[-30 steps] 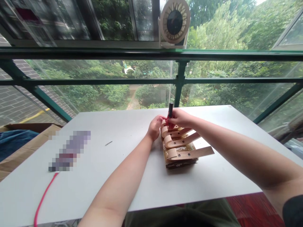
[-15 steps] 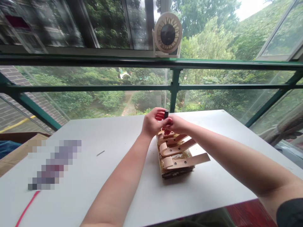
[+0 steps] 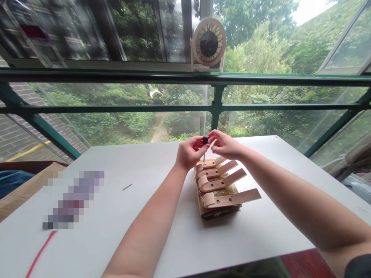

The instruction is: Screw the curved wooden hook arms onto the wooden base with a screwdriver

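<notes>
My left hand (image 3: 189, 151) grips a screwdriver (image 3: 205, 139) by its black handle. The thin shaft points down, its tip at a screw on the farthest wooden strip (image 3: 209, 164). Just right of the handle is my right hand (image 3: 224, 144), its thumb and fingers apart and nothing visible between them. Below both hands sits a block base (image 3: 222, 214) with a brownish, glossy top. Several pale wooden strips with curled left ends lie across it, and dark screws show in them. The nearest strip (image 3: 240, 197) sticks out past the base's right side.
The base stands on a white table (image 3: 162, 247). A small grey metal rod (image 3: 126, 187) lies to the left, near a blurred-out patch with a red cord (image 3: 40, 253). A cardboard box (image 3: 31, 181) is at the left edge. Beyond the table runs a green railing (image 3: 139, 109) with a round white fan (image 3: 209, 43) above it.
My right hand has come off the screwdriver and moved slightly right, its fingers opening. The shaft and the far strip now show. My left hand keeps its hold. The whole view has shifted slightly.
</notes>
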The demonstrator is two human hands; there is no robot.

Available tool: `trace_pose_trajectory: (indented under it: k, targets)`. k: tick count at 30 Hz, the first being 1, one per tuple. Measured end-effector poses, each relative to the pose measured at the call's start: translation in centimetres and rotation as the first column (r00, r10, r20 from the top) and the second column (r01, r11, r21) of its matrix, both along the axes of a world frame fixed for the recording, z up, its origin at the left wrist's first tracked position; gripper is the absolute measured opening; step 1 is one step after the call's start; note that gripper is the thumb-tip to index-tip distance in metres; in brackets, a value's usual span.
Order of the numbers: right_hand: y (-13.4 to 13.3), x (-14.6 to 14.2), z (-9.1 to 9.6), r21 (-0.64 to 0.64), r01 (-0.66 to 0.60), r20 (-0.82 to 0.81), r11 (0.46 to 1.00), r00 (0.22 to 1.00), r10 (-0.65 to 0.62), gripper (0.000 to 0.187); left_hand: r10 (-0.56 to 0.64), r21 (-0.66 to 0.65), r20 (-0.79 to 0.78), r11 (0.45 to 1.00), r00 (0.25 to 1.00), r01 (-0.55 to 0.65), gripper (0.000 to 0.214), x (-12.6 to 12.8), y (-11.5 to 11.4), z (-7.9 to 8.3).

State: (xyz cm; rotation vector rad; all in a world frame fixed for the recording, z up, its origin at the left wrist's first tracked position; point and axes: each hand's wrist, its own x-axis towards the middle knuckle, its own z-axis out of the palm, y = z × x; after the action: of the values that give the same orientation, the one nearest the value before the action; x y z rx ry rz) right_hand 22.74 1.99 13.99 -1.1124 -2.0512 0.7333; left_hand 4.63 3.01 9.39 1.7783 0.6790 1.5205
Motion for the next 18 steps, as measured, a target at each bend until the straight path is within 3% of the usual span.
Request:
trace_pose_trajectory:
  k: [4, 7, 12, 18]
  targets:
    - [-0.6, 0.8, 2.7, 0.06, -0.011, -0.023, 0.998, 1.0, 0.013, 0.038, -0.017, -0.037, -0.005, 0.999, 1.0, 0.017, 0.04, -0.2, 0.1, -0.1]
    - [-1.0, 0.5, 4.3, 0.13, -0.027, 0.126, 0.991, 0.992, 0.01, 0.034, -0.022, -0.05, -0.01, 0.998, 1.0, 0.022, 0.04, -0.4, 0.3, -0.3]
    - [-0.7, -0.4, 5.4, 0.205, -0.015, 0.398, 0.979, 0.915, -0.069, 0.03, -0.049, -0.076, 0.03, 0.996, 0.998, 0.051, 0.043, -0.5, 0.6, -0.5]
    - [-0.3, -1.2, 6.4, 0.21, -0.058, 0.51, 0.976, 0.858, -0.059, 0.027, -0.092, -0.111, 0.051, 0.989, 0.994, 0.097, 0.041, -0.6, 1.0, -0.8]
